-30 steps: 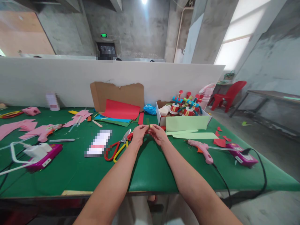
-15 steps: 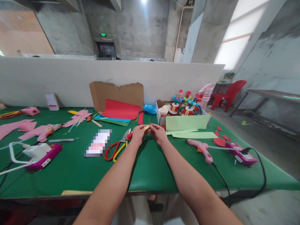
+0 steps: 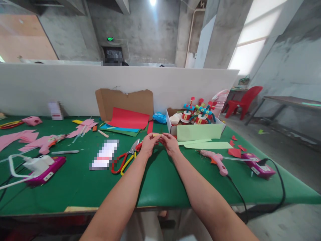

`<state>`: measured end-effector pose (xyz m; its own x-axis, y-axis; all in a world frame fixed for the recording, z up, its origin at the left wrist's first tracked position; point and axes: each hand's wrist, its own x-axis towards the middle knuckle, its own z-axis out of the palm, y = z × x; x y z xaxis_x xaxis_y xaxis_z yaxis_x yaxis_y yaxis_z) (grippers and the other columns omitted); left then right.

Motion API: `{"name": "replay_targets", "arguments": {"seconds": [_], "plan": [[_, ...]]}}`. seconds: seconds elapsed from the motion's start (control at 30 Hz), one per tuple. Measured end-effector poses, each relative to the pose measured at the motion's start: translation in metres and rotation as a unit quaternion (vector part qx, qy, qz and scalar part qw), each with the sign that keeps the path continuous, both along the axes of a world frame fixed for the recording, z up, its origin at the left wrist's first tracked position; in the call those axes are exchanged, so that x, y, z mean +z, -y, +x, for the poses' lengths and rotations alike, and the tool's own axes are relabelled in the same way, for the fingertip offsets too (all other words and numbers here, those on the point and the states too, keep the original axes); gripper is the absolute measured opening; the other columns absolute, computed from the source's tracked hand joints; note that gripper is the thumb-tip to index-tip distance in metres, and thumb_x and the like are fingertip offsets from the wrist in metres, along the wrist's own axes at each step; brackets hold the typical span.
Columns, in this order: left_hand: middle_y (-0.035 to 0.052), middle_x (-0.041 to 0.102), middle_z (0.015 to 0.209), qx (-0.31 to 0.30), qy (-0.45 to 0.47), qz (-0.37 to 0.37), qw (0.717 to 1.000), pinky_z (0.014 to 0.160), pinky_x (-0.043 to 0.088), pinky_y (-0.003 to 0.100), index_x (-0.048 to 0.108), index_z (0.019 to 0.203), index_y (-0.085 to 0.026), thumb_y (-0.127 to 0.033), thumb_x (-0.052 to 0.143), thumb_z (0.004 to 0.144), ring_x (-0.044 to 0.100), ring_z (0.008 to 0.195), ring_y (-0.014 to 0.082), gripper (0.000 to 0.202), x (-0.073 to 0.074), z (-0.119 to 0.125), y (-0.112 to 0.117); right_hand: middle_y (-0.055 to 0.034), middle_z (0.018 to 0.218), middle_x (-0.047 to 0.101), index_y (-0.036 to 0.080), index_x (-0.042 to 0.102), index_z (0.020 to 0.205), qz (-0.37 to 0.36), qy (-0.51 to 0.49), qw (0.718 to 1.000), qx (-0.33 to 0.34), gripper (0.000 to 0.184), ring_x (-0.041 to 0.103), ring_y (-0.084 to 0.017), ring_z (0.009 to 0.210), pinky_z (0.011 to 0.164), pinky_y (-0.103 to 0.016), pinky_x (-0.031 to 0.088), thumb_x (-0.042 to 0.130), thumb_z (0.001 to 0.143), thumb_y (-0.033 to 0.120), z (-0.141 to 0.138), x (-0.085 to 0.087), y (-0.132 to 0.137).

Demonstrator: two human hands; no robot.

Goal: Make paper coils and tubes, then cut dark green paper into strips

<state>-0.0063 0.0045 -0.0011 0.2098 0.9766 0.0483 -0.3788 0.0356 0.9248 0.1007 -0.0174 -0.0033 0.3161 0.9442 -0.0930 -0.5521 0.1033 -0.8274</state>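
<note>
Between my two hands is a small folded strip of yellow-green paper (image 3: 156, 135), mostly covered by the fingertips. My left hand (image 3: 149, 144) pinches its left end, and my right hand (image 3: 170, 144) pinches the right side, the fingers of both nearly touching. Just left of my left wrist lie scissors (image 3: 122, 161) with red handles and a yellow-handled tool partly under the forearm. Light green paper strips (image 3: 208, 145) rest to the right of my right hand. Farther right is a pink glue gun (image 3: 215, 159) with its stick in the back.
A box (image 3: 199, 131) of paper-cup figures stands behind the strips. Red paper (image 3: 130, 118) and other coloured sheets lie before a cardboard flap (image 3: 125, 100). Purple power strips (image 3: 259, 166) with cables sit at both sides. A white partition (image 3: 75, 83) closes the back.
The paper strip has turned to lie more level between my fingers. Both hands stay in nearly the same place, and the view has shifted very slightly.
</note>
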Motion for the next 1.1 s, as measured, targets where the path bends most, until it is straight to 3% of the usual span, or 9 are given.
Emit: {"name": "replay_targets", "arguments": {"seconds": [0.2,0.4,0.87,1.1], "plan": [[-0.0026,0.060,0.058,0.035,0.005,0.015,0.999,0.056,0.042,0.023,0.062,0.067,-0.016,-0.041,0.086,0.045,0.053,0.054,0.0092,0.042,-0.009,0.001,-0.006,0.0022,0.058,0.066,0.016,0.064,0.070,-0.027,-0.021,0.998,0.056,0.022,0.060,-0.008,0.051,0.059,-0.020,0.056,0.083,0.059,0.013,-0.001,0.004,0.005],[-0.0025,0.059,0.059,0.033,-0.002,0.010,0.999,0.055,0.041,0.023,0.062,0.068,-0.015,-0.039,0.084,0.045,0.052,0.053,0.0088,0.040,-0.010,0.001,-0.006,0.0026,0.057,0.066,0.016,0.064,0.069,-0.012,-0.008,0.998,0.053,0.025,0.060,-0.007,0.050,0.055,-0.018,0.054,0.086,0.057,0.016,0.000,0.005,0.006],[-0.0008,0.062,0.058,0.015,0.025,-0.032,0.999,0.051,0.037,0.022,0.064,0.063,-0.015,-0.038,0.085,0.043,0.050,0.051,0.0081,0.037,0.000,0.000,0.001,0.0011,0.055,0.066,0.016,0.063,0.065,-0.018,-0.023,0.998,0.049,0.029,0.062,-0.010,0.050,0.056,-0.021,0.057,0.088,0.050,0.012,0.002,0.002,0.004],[0.0003,0.065,0.063,0.018,0.058,-0.049,0.997,0.056,0.044,0.023,0.062,0.061,-0.015,-0.037,0.087,0.038,0.056,0.056,0.0102,0.040,0.006,0.002,0.007,0.0006,0.059,0.068,0.016,0.063,0.065,-0.031,-0.066,0.994,0.077,0.032,0.063,-0.009,0.053,0.059,-0.019,0.056,0.090,0.048,0.015,0.000,0.003,0.007]]}}
